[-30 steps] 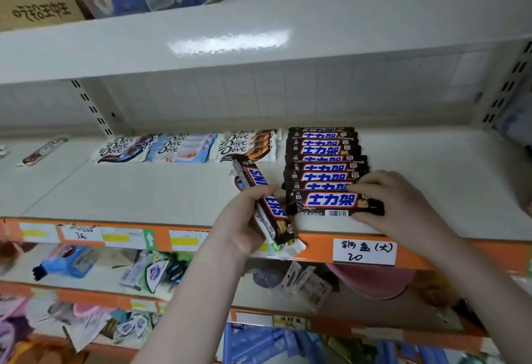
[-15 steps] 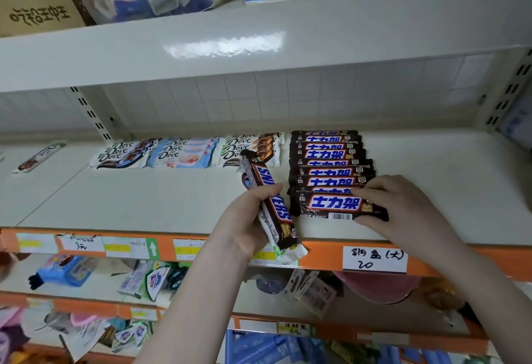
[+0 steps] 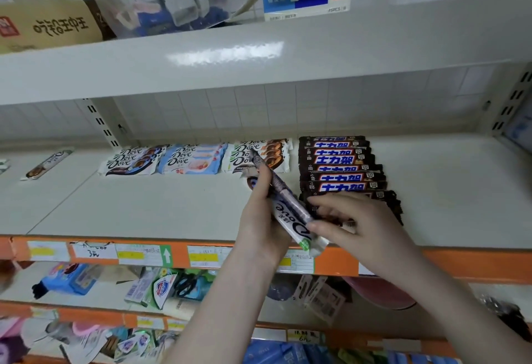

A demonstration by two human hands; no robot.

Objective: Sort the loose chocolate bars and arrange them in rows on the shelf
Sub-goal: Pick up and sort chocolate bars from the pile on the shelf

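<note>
Head view: the left hand [image 3: 260, 219] grips a small bundle of bars [image 3: 285, 208], fingers curled round it, holding it tilted above the front of the shelf [image 3: 144, 208]. The wrapper facing the camera is white and reads Dove; how many bars are in the bundle cannot be told. The right hand [image 3: 354, 219] reaches across to the bundle's lower end, its fingertips [image 3: 313, 225] touching the wrapper there, fingers fairly straight; whether they pinch it is unclear.

Behind the right hand, a row of dark Snickers bars [image 3: 342, 173] runs from the back of the shelf toward the front edge, each overlapping the next. To its left, against the back, lie three short Dove stacks: a dark-wrapped stack [image 3: 132, 160], a blue-and-pink stack [image 3: 193, 159] and a white-and-orange stack [image 3: 259, 153]. One loose bar [image 3: 46, 163] lies alone, well apart at the far left.

The step in hand looks like sorting the held bundle by type. The next move likely calls for pulling one bar free and laying it on its matching stack, square with the wrappers beneath.
</note>
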